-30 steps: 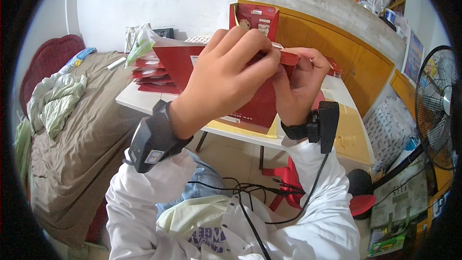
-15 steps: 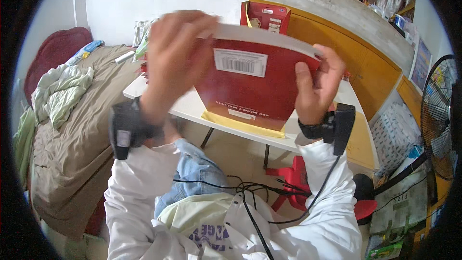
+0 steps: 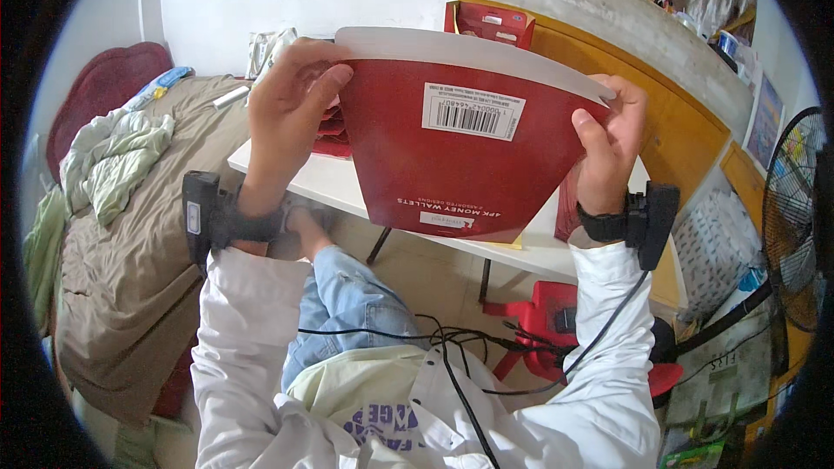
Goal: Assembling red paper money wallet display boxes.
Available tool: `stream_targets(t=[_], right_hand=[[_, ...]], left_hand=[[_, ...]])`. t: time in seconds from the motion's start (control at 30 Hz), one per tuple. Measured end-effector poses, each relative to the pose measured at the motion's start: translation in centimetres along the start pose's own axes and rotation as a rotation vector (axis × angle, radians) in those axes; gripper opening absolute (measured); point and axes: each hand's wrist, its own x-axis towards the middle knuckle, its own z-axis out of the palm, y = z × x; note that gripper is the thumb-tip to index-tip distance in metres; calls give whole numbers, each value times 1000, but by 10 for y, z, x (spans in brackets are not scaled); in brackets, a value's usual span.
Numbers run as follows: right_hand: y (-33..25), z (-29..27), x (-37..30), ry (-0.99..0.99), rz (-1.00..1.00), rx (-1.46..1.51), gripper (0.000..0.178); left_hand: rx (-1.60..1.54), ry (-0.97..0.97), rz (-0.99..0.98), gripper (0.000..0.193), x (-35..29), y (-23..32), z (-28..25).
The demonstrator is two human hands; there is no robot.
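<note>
A red printed cardboard carton is held up in front of me above the white table. Its face carries a white barcode label, and a white flap runs along the top edge. My left hand grips the upper left corner, thumb on the near side. At the upper right corner, my right hand pinches the edge beside the flap, its thumb on the red face. The carton hides most of the tabletop. Both wrists wear black strapped devices.
Red packets lie at the table's left, partly behind my left hand. An open red display box stands at the back. A red stool and black cables are below; a bed lies left and a fan stands right.
My left hand, blurred before, has come down slightly and now grips the left corner. The carton has tilted and shifted right, turning its red face more toward me. My right hand keeps its hold.
</note>
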Motion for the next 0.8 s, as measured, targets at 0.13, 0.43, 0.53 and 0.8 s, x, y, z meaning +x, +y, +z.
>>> stream_targets(t=[0.13,0.43,0.53,0.8], right_hand=[[-10,-10,11,-155,130,-75,34],[-13,-15,14,-257,169,-88,28],[-7,-18,13,-275,143,-89,25],[-11,-10,15,-287,146,-140,28]], left_hand=[[-106,-105,-35,12,0,1,-9],[-301,2,-78,19,-5,-3,-7],[-376,40,-132,24,-3,-3,-3],[-252,-53,-208,18,-4,-5,-16]])
